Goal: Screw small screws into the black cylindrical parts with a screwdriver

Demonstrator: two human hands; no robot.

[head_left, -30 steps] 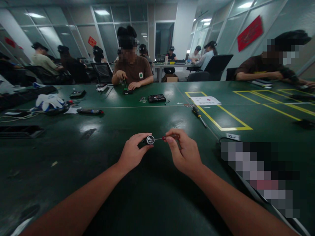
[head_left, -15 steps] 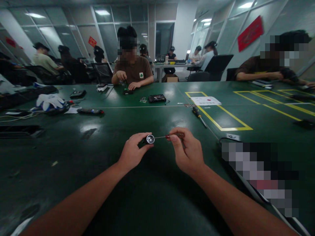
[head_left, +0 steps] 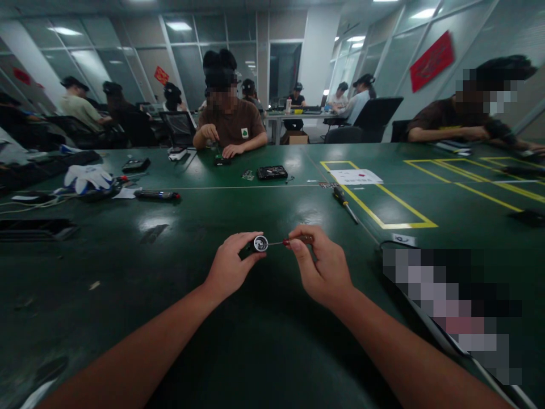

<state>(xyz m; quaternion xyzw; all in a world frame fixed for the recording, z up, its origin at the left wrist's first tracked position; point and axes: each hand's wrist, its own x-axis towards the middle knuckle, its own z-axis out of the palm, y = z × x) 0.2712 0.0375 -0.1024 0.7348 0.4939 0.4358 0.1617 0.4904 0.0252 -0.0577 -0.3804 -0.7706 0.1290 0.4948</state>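
Between the thumb and fingers of my left hand is a small round black part with a pale ring and a hollow, light-coloured inside facing me. My right hand is closed round the reddish handle of a thin screwdriver. Its slim metal shaft points left and meets the open face of the round part; whether the tip touches anything inside is too small to tell. Both hands are held above the green table.
A larger yellow-and-black screwdriver lies beyond my right hand, near a white sheet. Further off are an opened black device, a black pen-shaped tool and white gloves. A co-worker works across the table.
My right hand and the screwdriver have shifted slightly left, so less of the shaft shows between handle and round part. My left hand keeps its hold.
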